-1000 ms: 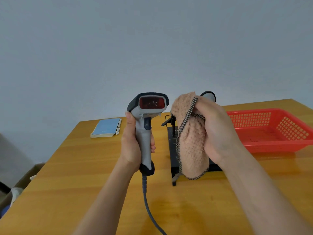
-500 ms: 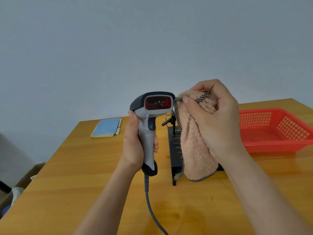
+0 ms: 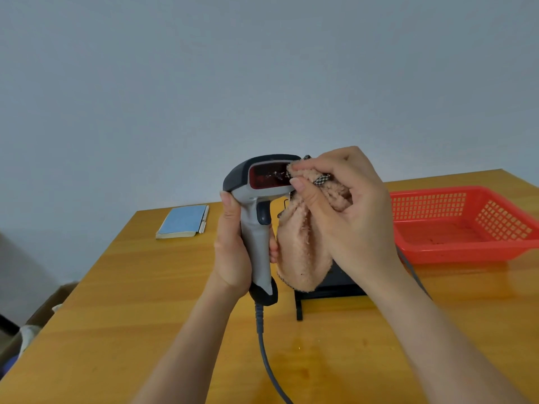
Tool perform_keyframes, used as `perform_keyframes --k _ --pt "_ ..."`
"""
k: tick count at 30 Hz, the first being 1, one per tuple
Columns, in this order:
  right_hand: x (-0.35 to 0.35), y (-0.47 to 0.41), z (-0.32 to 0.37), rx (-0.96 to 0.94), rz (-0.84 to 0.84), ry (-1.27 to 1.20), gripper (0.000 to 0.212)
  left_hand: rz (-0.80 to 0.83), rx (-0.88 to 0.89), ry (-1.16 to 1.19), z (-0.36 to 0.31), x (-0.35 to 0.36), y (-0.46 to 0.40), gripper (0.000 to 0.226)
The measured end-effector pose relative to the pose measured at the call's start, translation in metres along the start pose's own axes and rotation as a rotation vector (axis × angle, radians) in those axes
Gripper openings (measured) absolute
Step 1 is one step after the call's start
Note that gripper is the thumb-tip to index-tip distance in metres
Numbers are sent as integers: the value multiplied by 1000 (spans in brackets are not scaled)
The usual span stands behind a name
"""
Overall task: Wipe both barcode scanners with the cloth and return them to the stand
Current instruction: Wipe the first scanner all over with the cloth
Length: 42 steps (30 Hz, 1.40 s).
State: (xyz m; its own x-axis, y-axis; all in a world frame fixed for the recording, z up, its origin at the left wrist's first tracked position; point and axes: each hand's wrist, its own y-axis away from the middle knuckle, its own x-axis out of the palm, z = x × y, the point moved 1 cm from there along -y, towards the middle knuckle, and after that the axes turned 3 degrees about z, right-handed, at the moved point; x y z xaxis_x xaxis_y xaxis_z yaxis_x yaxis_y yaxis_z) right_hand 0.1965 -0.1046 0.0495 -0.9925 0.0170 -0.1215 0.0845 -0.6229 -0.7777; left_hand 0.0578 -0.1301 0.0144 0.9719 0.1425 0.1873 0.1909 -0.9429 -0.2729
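Note:
My left hand [image 3: 232,252] grips the handle of a grey and black barcode scanner [image 3: 258,217], held upright with its red window facing me. Its grey cable [image 3: 267,360] hangs down to the table. My right hand [image 3: 347,217] holds a fuzzy pink cloth [image 3: 303,249] with a checked trim and presses a bunched corner against the right side of the red window. The black stand [image 3: 329,287] sits on the table behind the cloth, mostly hidden. A second scanner is not visible.
A red plastic basket [image 3: 466,223] stands on the wooden table [image 3: 131,301] at the right. A blue notebook [image 3: 182,221] lies at the back left. A cardboard box [image 3: 43,310] sits on the floor past the table's left edge.
My right hand has moved left with the cloth, from beside the scanner head to touching its red window. The scanner has risen slightly and shifted right.

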Motion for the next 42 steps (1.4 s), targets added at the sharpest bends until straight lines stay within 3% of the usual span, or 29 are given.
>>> perform_keyframes --k 11,17,29,38,42 --pt "-2 1 3 -28 77 -4 19 -27 5 -33 0 -3 1 76" --pt "-7 2 4 -20 -103 -70 9 12 27 -36 -4 0 0 74" --pt "-1 -6 5 -262 -120 282 12 16 23 -39 -2 2 2 74" --pt "0 -5 9 -159 8 254 23 -22 27 -29 -2 -1 0 74" --pt "-7 -5 11 -69 23 81 24 -20 19 -32 -2 -1 0 75"
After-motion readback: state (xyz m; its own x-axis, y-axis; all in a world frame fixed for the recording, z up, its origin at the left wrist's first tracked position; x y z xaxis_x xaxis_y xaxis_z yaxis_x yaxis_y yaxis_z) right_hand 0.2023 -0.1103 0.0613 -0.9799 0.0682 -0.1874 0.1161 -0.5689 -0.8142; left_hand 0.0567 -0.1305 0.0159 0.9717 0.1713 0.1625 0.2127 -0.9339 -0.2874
